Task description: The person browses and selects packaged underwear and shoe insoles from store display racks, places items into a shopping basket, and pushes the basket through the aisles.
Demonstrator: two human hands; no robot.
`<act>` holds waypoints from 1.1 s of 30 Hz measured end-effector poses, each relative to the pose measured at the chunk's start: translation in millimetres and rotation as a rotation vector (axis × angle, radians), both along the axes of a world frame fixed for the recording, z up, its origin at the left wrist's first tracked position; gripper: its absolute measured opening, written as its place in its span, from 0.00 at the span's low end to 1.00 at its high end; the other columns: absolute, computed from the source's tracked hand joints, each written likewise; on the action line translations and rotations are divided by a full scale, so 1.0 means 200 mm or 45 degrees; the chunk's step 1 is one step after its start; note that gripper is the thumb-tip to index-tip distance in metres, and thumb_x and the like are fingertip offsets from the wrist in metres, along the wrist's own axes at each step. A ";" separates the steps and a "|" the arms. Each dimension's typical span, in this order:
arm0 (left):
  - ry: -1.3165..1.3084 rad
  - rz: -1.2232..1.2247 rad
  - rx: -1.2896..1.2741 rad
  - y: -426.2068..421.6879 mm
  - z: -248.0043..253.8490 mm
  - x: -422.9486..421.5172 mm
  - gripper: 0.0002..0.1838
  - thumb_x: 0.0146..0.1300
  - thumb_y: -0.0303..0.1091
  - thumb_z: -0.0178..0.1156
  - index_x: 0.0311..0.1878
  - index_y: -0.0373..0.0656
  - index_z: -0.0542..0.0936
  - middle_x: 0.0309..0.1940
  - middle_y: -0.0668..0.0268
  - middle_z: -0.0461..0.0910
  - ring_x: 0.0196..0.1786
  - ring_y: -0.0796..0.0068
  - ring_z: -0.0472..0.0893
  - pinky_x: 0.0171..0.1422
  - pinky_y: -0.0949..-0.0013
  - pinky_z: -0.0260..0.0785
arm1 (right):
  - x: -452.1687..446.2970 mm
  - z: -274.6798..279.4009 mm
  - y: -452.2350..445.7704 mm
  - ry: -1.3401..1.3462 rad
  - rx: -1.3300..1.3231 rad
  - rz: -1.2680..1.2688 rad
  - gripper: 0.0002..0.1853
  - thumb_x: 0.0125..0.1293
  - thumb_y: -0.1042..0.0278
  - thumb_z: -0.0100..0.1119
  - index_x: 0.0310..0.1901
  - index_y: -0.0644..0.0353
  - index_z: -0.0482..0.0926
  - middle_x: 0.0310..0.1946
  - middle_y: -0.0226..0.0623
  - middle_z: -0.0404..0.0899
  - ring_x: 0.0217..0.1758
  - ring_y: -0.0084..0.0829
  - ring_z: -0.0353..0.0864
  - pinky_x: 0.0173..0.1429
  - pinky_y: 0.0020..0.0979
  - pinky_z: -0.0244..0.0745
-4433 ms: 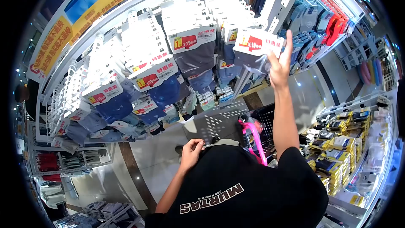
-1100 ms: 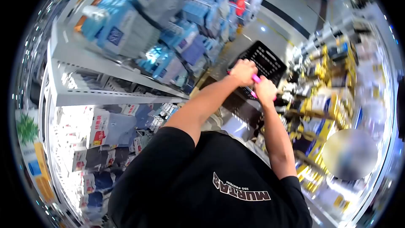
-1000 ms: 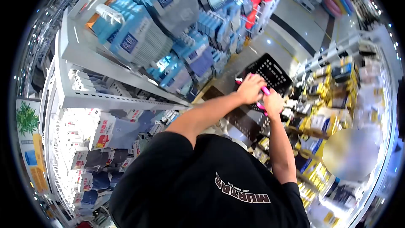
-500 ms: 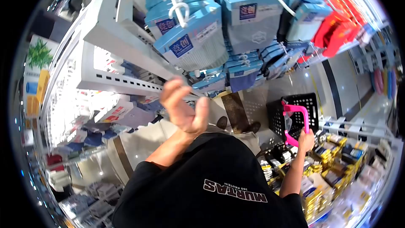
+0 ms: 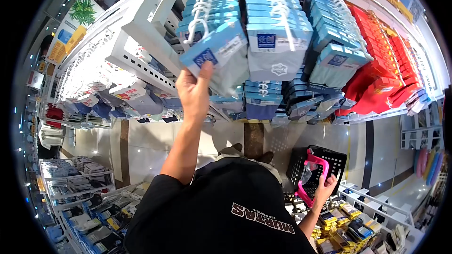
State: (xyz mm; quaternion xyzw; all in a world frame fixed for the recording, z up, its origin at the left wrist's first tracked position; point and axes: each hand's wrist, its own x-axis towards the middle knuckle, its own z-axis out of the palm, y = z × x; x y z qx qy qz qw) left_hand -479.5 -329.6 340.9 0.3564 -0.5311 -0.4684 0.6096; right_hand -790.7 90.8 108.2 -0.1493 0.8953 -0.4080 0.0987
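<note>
My left hand [image 5: 193, 91] is closed on the lower left edge of a packaged garment [image 5: 221, 51], thumb in front. The packet has a light-blue card top with a dark-blue label and pale grey fabric below. It is tilted at the front of a white spiral display hook [image 5: 202, 9]; whether it is still on the hook I cannot tell. My right hand [image 5: 323, 192] is at the pink handle [image 5: 324, 161] of a black shopping basket [image 5: 335, 157], which runs between thumb and fingers. Something clear lies inside the basket.
More blue-topped packets [image 5: 278, 37] hang alongside, with red garments [image 5: 372, 89] farther right. A white perforated rack post [image 5: 141, 61] stands left of my left hand. Bins of packaged goods [image 5: 348, 221] lie behind the basket. Tiled floor [image 5: 155, 146] shows below the rack.
My left hand, empty and blurred before, has moved up and taken hold of the blue-topped packet. The view has turned, and the basket appears slightly lower and farther left.
</note>
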 end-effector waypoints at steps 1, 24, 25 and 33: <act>0.065 0.027 -0.054 0.01 0.02 0.00 0.13 0.70 0.36 0.62 0.51 0.37 0.79 0.47 0.66 0.82 0.50 0.80 0.77 0.57 0.72 0.67 | -0.03 0.05 -0.05 0.025 -0.026 -0.025 0.27 0.64 0.64 0.67 0.61 0.66 0.70 0.52 0.43 0.74 0.55 0.34 0.73 0.62 0.34 0.67; 0.046 -0.164 0.635 0.95 -0.38 -0.11 0.16 0.74 0.36 0.56 0.55 0.34 0.77 0.45 0.66 0.82 0.46 0.81 0.78 0.54 0.73 0.71 | 0.54 0.77 -1.19 -1.243 -0.876 1.491 0.35 0.66 0.79 0.59 0.72 0.62 0.55 0.53 0.40 0.75 0.54 0.26 0.76 0.59 0.30 0.72; 0.106 -0.162 0.686 0.95 -0.43 -0.08 0.16 0.74 0.36 0.56 0.55 0.34 0.77 0.45 0.66 0.81 0.47 0.81 0.78 0.54 0.73 0.71 | 0.60 0.74 -1.18 -1.189 -0.885 1.475 0.35 0.66 0.79 0.60 0.72 0.62 0.56 0.53 0.39 0.75 0.54 0.26 0.76 0.59 0.29 0.72; 0.281 -0.485 0.922 0.98 -0.62 0.26 0.11 0.74 0.38 0.56 0.46 0.39 0.82 0.33 0.76 0.79 0.31 0.92 0.71 0.33 0.83 0.62 | 0.86 0.75 -1.23 -0.920 -1.088 1.052 0.34 0.68 0.80 0.56 0.74 0.61 0.56 0.60 0.38 0.71 0.60 0.28 0.72 0.68 0.31 0.65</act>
